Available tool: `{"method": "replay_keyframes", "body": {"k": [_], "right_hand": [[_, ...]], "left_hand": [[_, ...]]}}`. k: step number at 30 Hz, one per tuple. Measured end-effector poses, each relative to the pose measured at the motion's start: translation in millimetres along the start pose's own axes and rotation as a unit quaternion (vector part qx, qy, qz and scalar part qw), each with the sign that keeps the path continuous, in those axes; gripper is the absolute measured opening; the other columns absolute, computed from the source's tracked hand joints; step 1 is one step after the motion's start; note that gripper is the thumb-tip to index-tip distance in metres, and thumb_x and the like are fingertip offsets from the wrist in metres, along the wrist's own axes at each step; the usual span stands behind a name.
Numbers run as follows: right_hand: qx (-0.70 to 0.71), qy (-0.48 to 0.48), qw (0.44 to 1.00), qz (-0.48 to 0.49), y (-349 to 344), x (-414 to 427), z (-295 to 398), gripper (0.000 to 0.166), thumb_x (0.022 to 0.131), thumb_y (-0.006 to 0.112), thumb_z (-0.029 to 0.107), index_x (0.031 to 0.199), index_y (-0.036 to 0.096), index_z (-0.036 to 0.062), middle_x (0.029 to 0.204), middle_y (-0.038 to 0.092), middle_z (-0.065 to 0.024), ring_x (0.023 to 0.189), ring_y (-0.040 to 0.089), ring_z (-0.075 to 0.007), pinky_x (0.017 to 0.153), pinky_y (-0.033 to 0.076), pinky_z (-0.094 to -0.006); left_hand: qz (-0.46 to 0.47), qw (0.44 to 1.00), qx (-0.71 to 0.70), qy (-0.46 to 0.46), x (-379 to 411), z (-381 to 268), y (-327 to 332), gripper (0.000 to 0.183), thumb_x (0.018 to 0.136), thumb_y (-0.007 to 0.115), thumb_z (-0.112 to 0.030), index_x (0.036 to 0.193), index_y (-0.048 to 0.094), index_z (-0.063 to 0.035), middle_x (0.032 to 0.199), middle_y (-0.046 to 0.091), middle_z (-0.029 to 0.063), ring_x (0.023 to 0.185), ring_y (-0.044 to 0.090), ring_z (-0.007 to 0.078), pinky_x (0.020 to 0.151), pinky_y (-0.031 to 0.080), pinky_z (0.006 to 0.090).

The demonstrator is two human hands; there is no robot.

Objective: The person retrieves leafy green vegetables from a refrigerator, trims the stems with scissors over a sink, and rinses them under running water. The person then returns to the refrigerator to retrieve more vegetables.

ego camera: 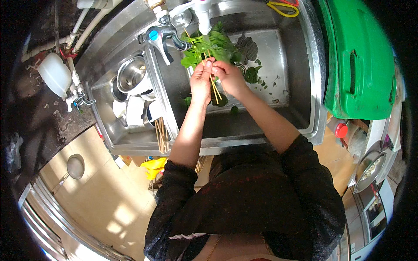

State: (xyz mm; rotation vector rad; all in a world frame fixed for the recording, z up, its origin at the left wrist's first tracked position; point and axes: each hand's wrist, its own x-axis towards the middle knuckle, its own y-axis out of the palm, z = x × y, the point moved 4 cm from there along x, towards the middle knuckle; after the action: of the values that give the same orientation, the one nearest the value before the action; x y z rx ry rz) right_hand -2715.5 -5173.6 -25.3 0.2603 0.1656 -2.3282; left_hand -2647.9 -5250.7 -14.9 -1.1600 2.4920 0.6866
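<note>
Over the right basin of a stainless steel sink (277,130), my left hand (201,80) grips thin wooden skewers (214,91) whose lower ends stick out below the fingers. Green leaves (222,44) bunch just beyond the fingertips, below a white-spouted tap (204,23); some appear to be on the skewers. Close against it, my right hand (228,76) is blurred, its fingers bent near the skewers; whether it holds anything is unclear. Loose leaves (252,74) and green scraps lie on the basin floor beside a dark crinkled clump (247,47).
Metal bowls (132,75) and a bundle of sticks (161,135) stand in the left basin. A lever tap (158,37) reaches over the divider. Yellow-handled scissors (284,9) rest at the back rim. A green plastic bin (362,65) stands at the right.
</note>
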Motion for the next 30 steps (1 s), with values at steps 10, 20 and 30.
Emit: {"method": "replay_keyframes", "body": {"k": [10,20,30], "right_hand": [[-0.082,0.114,0.966,0.218,-35,-7,-7,0.021,0.078,0.055,0.023,0.086,0.057,0.0040,0.069,0.060,-0.0074,0.060,0.058,-0.0153,0.057,0.045,-0.0298],[-0.286,-0.231,0.930,-0.008,-43,13,57,0.019,0.072,0.060,0.016,0.089,0.054,0.0090,0.086,0.058,-0.0048,0.083,0.054,-0.0234,0.070,0.044,-0.0338],[-0.024,0.015,0.995,0.098,-33,31,23,0.023,0.075,0.057,0.015,0.095,0.059,0.0026,0.086,0.061,-0.0052,0.079,0.056,-0.0136,0.073,0.043,-0.0247]], "left_hand": [[-0.008,0.995,0.098,-0.003,7,-16,-17,0.011,0.084,0.053,-0.012,0.093,0.057,-0.0052,0.075,0.056,-0.0001,0.063,0.049,0.0065,0.056,0.040,0.0180],[0.042,0.995,0.054,-0.078,-14,-11,-31,0.015,0.087,0.050,-0.016,0.094,0.056,-0.0036,0.066,0.048,-0.0043,0.045,0.034,0.0022,0.039,0.027,0.0160],[0.024,0.991,0.125,-0.037,-18,-13,-32,0.015,0.086,0.051,-0.017,0.093,0.057,-0.0042,0.063,0.046,-0.0048,0.044,0.032,0.0020,0.039,0.025,0.0167]]}}
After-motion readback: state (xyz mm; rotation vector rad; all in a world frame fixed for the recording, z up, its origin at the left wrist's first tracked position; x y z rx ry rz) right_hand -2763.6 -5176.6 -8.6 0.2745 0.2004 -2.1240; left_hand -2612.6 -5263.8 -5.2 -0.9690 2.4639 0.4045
